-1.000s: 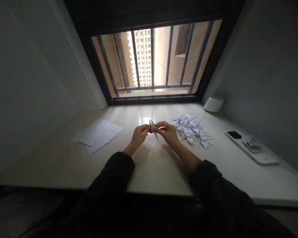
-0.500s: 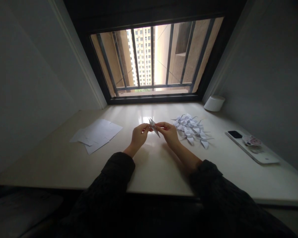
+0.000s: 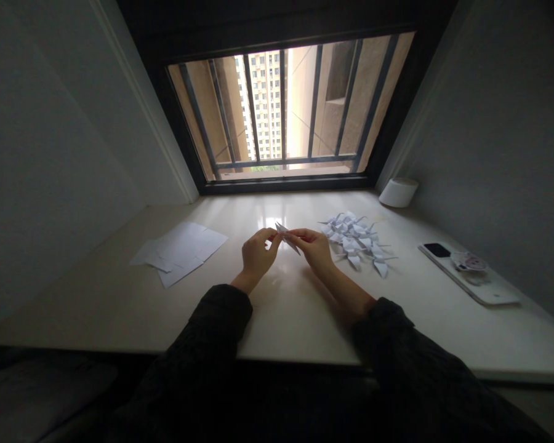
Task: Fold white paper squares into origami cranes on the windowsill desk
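Observation:
Above the middle of the pale table, both my hands pinch a small folded white paper piece. My left hand grips its left end with thumb and fingers closed. My right hand grips its right side the same way. The paper piece points up and to the left between the fingertips and is held off the tabletop. Both forearms are in dark sleeves.
A pile of several folded paper cranes lies just right of my hands. Flat white paper sheets lie on the left. At the right sit a white phone and a round white container. A barred window is straight ahead.
The folded paper has tipped from nearly upright to lying lower and flatter between my fingers. My left hand has shifted slightly and closed more around it.

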